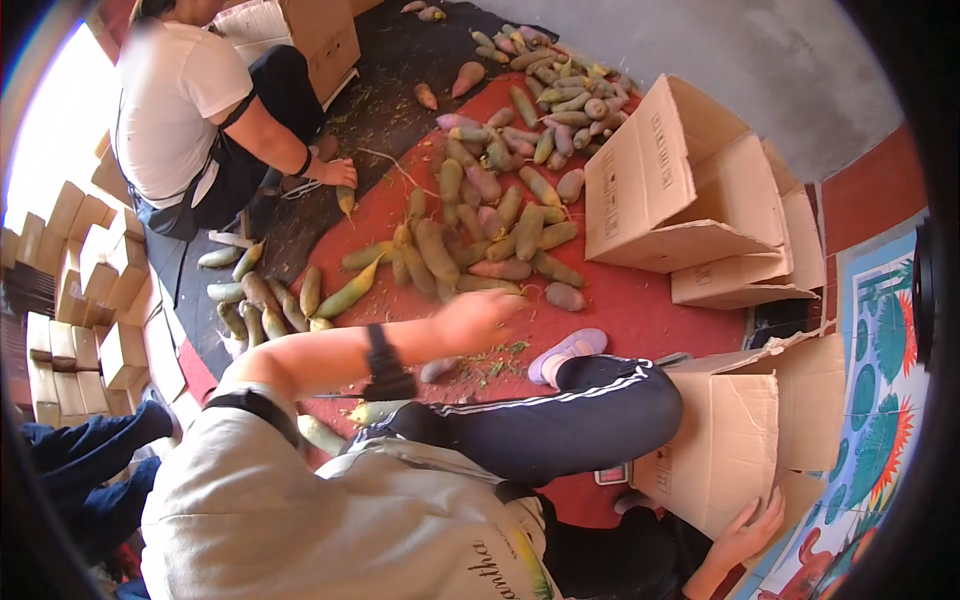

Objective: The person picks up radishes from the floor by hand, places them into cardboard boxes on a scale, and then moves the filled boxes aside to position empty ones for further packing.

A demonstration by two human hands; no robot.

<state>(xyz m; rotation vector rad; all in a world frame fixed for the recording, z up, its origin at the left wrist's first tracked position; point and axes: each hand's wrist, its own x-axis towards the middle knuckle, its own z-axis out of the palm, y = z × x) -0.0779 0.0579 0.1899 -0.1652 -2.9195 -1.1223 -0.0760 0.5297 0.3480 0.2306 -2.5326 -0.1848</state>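
– Checking head view: how's the grip, & what's the risk?
– My R hand (750, 528) lies against the carton (715, 440), fingers spread; push too hard & it may tip. My L hand (480, 318) is nr the root veg (434, 252) on the red mat (665, 310); blurred, can't tell if it's pinching. Reach w/o looking & I'd prob. knock some rolling.

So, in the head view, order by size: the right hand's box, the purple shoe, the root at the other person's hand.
Largest: box
Next: purple shoe
Smallest: root, though it lies farther away
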